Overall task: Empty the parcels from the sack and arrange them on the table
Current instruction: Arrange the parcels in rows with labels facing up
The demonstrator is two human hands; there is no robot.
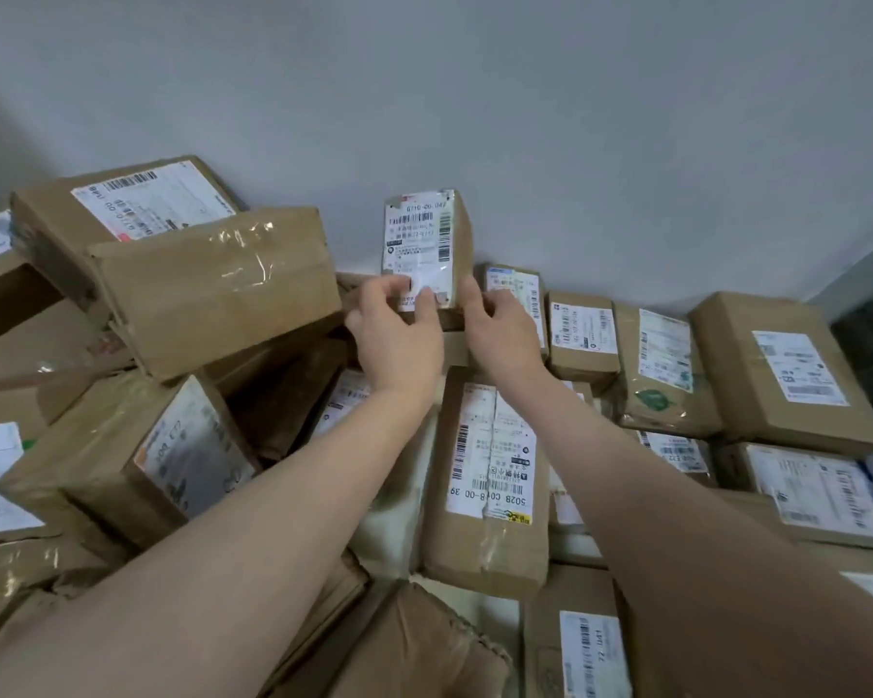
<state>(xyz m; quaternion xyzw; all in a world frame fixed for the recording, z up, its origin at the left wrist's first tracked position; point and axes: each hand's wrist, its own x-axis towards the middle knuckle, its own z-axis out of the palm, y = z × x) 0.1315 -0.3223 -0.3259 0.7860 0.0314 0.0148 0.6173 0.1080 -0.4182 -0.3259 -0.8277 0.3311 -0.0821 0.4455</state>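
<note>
Wall (pixel 525 118): plain grey, behind everything; the parcels are piled up against its foot.
Large taped box (pixel 218 289): brown cardboard, shiny clear tape across the front; it lies tilted on top of other boxes at the left; behind it is a labelled box (pixel 122 209) with a white shipping label on its top.
Long parcel (pixel 490 476): brown, lying flat in the middle between the two forearms; its white label is torn along the middle and has barcodes on it.
Row of parcels (pixel 661 370): brown, each with a white label facing up; they lie side by side at the right, near the wall.
Small parcel (pixel 424 244): brown box, its whole front covered by a white label with barcodes and a glossy film; it stands upright on top of other parcels, close to the wall, between the large taped box and the row of parcels; whether it touches the wall I cannot tell.
Surface: hidden under the parcels.
Left hand (pixel 399 340): arm stretched forward, back of the hand to the camera; it holds the lower front of the small parcel.
Right hand (pixel 505 330): arm stretched forward; it holds the lower right edge of the small parcel.
Fingers (pixel 427 302): curled on both hands, gripping the small parcel from its two sides.
</note>
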